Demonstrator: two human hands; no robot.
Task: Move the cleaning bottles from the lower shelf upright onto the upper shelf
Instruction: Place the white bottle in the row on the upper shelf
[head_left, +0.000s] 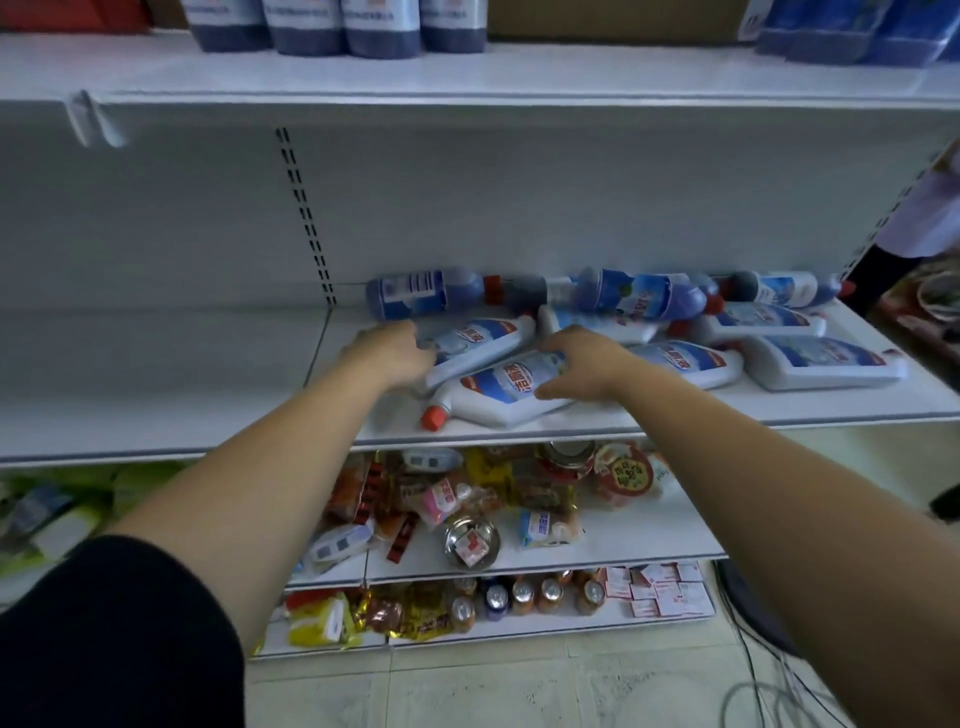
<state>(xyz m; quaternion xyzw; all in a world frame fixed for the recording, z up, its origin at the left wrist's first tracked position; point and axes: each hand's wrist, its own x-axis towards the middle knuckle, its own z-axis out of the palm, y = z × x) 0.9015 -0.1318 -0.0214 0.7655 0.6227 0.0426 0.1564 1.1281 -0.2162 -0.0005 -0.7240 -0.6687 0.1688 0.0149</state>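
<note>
Front white bottle (498, 387) lies flat on lower shelf (156, 374), red cap near-left, base far-right; right hand (582, 364) clasps its body across that axis. Left hand (395, 353) is curled against the next white bottle (480, 340) behind it, grip unclear. Upper shelf (571, 73) sits directly above.

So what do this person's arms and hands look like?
The left hand and right hand are bare: no gloves, rings or watch in view. Both forearms are bare; a black sleeve covers the left upper arm. No right sleeve shows.
</note>
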